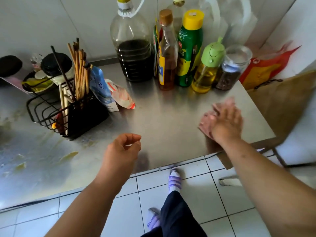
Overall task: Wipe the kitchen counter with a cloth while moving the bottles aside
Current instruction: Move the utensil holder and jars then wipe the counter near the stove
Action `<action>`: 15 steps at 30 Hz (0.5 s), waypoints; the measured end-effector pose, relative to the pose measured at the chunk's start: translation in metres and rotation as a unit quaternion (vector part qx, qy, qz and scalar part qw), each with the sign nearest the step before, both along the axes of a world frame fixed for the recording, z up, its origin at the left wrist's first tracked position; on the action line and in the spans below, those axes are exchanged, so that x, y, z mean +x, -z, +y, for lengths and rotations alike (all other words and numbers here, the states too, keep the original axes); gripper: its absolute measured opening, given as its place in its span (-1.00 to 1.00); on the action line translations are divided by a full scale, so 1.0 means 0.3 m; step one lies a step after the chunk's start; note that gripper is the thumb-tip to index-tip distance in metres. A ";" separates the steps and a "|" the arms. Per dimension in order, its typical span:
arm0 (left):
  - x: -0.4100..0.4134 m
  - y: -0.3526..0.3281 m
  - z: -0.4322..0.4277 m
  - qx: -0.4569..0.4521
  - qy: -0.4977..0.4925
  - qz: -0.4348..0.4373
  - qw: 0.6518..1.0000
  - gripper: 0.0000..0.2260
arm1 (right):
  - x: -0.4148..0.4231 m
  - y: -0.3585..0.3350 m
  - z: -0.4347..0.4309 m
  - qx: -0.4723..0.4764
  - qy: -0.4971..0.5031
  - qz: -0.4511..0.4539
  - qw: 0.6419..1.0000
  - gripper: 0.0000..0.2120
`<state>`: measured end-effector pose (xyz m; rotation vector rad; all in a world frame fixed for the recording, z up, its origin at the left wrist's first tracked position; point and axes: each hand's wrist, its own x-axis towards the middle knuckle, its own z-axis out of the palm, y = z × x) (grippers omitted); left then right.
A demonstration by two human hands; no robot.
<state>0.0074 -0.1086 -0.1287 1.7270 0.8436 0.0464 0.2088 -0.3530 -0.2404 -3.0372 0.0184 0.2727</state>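
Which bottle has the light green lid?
The small oil dispenser, yellow oil inside, between the tall yellow-capped green bottle and the clear jar.

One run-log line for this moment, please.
right hand: pressing flat on pink cloth, counter right end | left hand: loosely curled, empty, over front edge | bottles: grouped at back wall

Surface (pixel 153 120): dull silver-grey metal, yellowish smears at left of frame.
Cloth (pixel 207 119): pale pink.
Large bottle (pixel 133 48), upper centre: clear, dark brown liquid, yellow cap.
Tall bottle (pixel 189 48), further right: green, yellow patches, yellow cap.
Small bottle (pixel 206 72): light green top, golden-yellow oil.
Rack (pixel 85 117), left: black wire.
Chopsticks (pixel 80 69): tan, dark tips.
Floor (pixel 196 194): white tiles, dark grout grid.
Sandals (pixel 174 180): lilac.
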 end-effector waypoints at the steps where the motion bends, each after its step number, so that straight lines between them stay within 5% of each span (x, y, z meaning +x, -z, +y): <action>1: 0.007 0.009 0.004 0.001 -0.001 0.003 1.000 -0.89 | -0.031 0.008 0.098 0.008 -0.046 -0.012 0.999 -0.41; 6: 0.065 0.034 -0.001 0.004 0.007 0.007 1.000 -0.84 | -0.296 0.022 0.458 0.082 -0.295 -0.030 0.951 -0.45; 9: 0.110 0.037 -0.005 -0.001 0.022 0.012 1.000 -0.82 | -0.384 0.013 0.363 0.113 -0.420 -0.017 0.900 -0.53; 11: 0.131 0.038 0.003 -0.010 0.011 0.008 1.000 -0.83 | -0.353 0.020 0.170 0.085 -0.369 -0.034 0.925 -0.51; 15: 0.150 0.037 0.022 -0.023 -0.007 0.002 1.000 -0.85 | -0.046 0.013 -0.206 0.013 -0.064 -0.035 0.997 -0.44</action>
